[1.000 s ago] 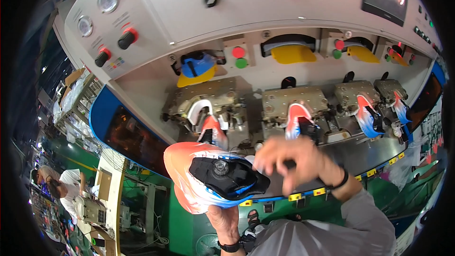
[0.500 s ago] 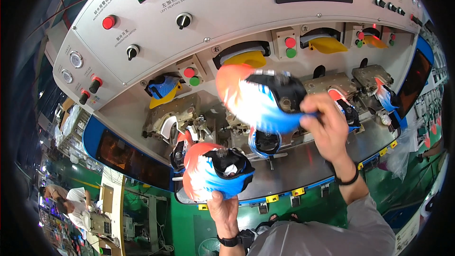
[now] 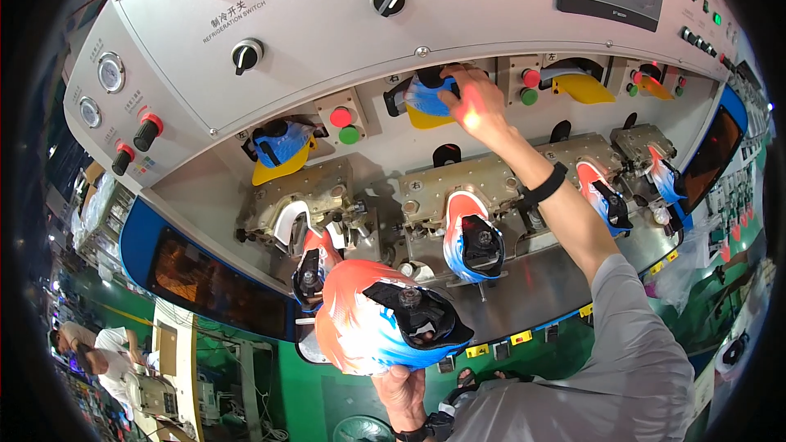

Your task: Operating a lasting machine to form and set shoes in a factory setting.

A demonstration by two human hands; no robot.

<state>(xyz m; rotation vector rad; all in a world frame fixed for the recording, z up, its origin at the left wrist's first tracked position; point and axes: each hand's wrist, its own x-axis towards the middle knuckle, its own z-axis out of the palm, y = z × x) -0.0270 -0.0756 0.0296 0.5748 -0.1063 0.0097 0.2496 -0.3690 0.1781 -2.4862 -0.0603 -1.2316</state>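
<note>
Ok so the left hand (image 3: 399, 389) is down at 6 o'clock, curled up under a red-orange, white and blue shoe upper (image 3: 356, 315), with the thumb over the near edge. That's a proper hold, fingers mostly tucked beneath. The upper sits just above that hand with its black-lined opening tipped toward 4 o'clock.

The right hand (image 3: 475, 105) is up around 1 o'clock, fingers half bent and touching a blue upper (image 3: 427, 100) that sits over a yellow pad (image 3: 430, 121) in a slot of the machine (image 3: 303, 65). Hard to tell from here whether it's pinching that one or just pushing on it, since the fingers block the contact. There's a black band (image 3: 547, 182) on that wrist.

Another blue shoe upper (image 3: 278, 146) sits over its own yellow pad out at 10 o'clock, with a red button (image 3: 340, 117) and a green button (image 3: 350, 134) beside it toward 11. At 4 o'clock a red, white and blue piece (image 3: 460, 237) hangs at a metal mould (image 3: 426, 194), opening toward the person. There's a similar one (image 3: 319, 247) around 7 to 8 o'clock, partly hidden behind the held upper.
</note>
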